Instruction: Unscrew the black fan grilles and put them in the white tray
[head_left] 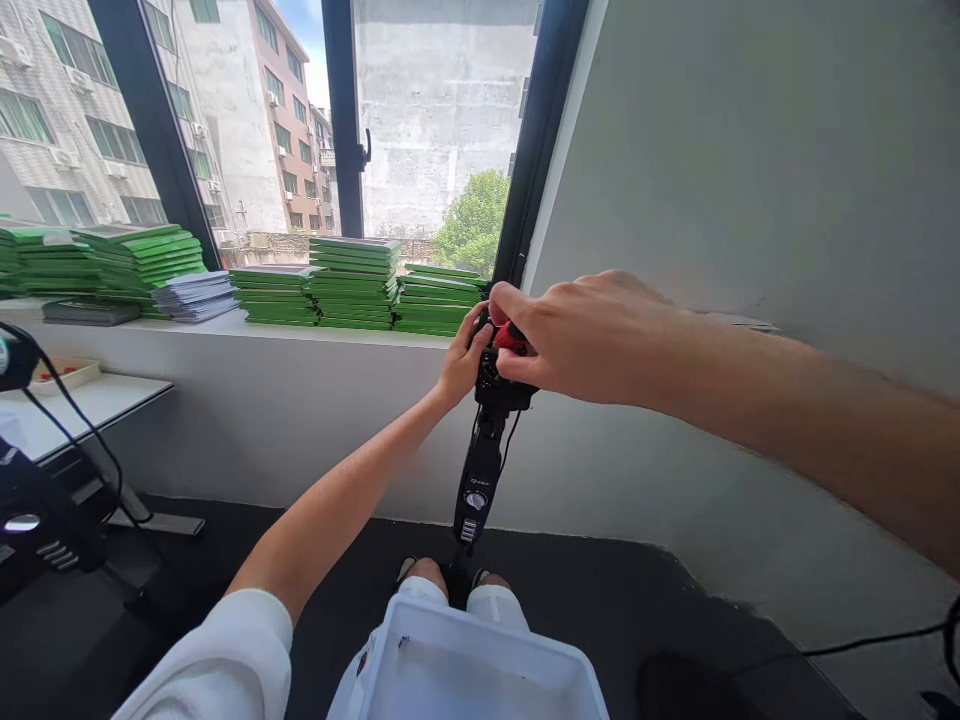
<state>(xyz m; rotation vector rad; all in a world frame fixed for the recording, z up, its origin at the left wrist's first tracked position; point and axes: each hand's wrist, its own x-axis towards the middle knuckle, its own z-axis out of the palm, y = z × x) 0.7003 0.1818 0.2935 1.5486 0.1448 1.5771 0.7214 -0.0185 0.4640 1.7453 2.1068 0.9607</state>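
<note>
A black device stands upright on a black arm with a silver dial, in front of the windowsill. My left hand is wrapped against the device's left side. From the right, my right hand reaches over its top, thumb and fingers closed round a red and black object. Most of that object is hidden by the fingers. A white tray sits at my lap, with a small dark speck inside it.
Stacks of green books and a white paper stack line the windowsill. At the left are a white table and another black arm with cables. A cable runs along the floor at right.
</note>
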